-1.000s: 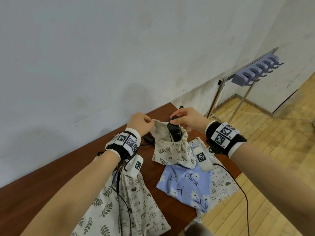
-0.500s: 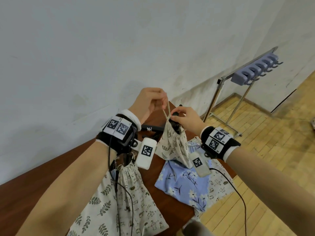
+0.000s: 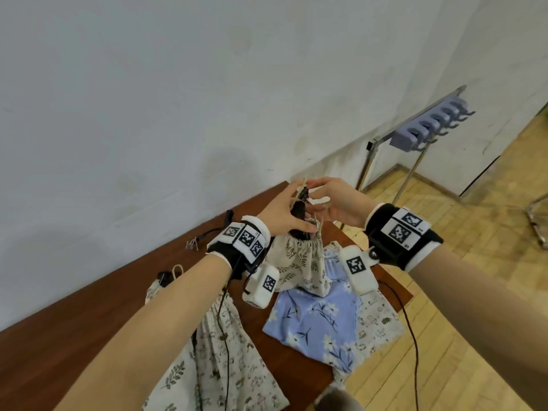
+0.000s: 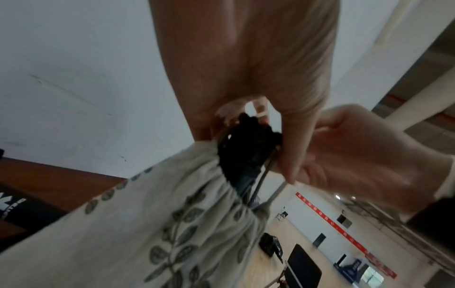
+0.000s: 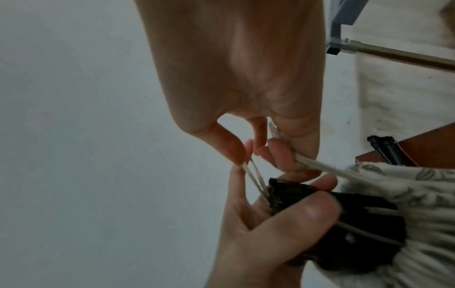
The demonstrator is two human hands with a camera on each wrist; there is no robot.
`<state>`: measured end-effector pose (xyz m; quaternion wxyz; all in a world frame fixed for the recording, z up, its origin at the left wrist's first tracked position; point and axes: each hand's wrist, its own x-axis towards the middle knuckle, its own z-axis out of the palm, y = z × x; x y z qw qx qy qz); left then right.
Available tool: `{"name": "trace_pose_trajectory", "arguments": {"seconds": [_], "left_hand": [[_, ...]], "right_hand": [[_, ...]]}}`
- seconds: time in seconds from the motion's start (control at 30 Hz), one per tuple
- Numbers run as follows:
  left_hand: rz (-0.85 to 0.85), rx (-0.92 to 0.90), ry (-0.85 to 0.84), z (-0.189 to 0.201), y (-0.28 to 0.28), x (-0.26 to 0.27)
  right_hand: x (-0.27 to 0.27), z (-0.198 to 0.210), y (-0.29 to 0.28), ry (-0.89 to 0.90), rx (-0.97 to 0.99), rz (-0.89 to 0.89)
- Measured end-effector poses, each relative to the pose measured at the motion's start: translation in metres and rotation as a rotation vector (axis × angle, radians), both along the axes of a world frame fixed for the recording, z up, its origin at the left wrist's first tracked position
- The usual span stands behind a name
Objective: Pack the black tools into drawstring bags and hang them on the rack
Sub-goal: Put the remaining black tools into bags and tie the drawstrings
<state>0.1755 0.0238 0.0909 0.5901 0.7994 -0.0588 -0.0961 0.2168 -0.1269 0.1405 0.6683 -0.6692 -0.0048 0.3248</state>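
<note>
While the leaf-print drawstring bag (image 3: 299,262) stands on the brown table (image 3: 89,330) with its neck gathered, a black tool (image 3: 299,209) sticks up out of the opening. The person's left hand (image 3: 284,212) wraps the tool's exposed top, thumb across its front, and its fingertips also pinch a pair of cream cords (image 5: 256,179) that run down to the bag's neck. The right hand (image 3: 341,206) is just opposite, almost touching the left; its curled fingers pinch another stretch of cord (image 5: 327,169) leading to the gathered fabric. Both hands are held above the table near its far end, close to the wall.

Nearer the person, a blue flowered bag (image 3: 317,324) lies flat beside a pale printed bag (image 3: 231,369), and another black tool (image 3: 213,229) rests on the table behind the left wrist. Off to the right, on the wooden floor (image 3: 474,292), stands the metal rack (image 3: 415,137) with its row of lilac hooks (image 3: 430,126).
</note>
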Motion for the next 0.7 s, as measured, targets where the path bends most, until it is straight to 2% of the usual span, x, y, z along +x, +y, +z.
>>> {"name": "trace_pose_trajectory", "arguments": {"seconds": [0.07, 0.17, 0.3, 0.43, 0.53, 0.6, 0.7], "left_hand": [[0.041, 0.085, -0.06, -0.008, -0.005, 0.003], [0.073, 0.105, -0.089, -0.015, -0.003, 0.001], [-0.025, 0.233, -0.107, -0.014, -0.011, -0.004], [0.005, 0.371, -0.084, -0.006, -0.012, 0.001], [0.01, 0.469, -0.07, -0.001, -0.01, 0.005], [0.015, 0.48, -0.067, 0.004, -0.01, 0.006], [-0.007, 0.462, -0.072, 0.011, -0.008, 0.009]], "right_hand": [[0.005, 0.001, -0.009, 0.058, 0.029, -0.088], [0.006, 0.004, -0.02, 0.14, 0.114, -0.173], [0.003, 0.015, -0.003, 0.119, 0.154, -0.045], [0.003, 0.027, 0.012, 0.138, 0.2, -0.01], [0.002, 0.038, 0.018, 0.12, 0.247, 0.084], [0.001, 0.046, 0.023, 0.083, 0.264, 0.111], [0.005, 0.055, 0.017, 0.084, 0.368, 0.044]]}}
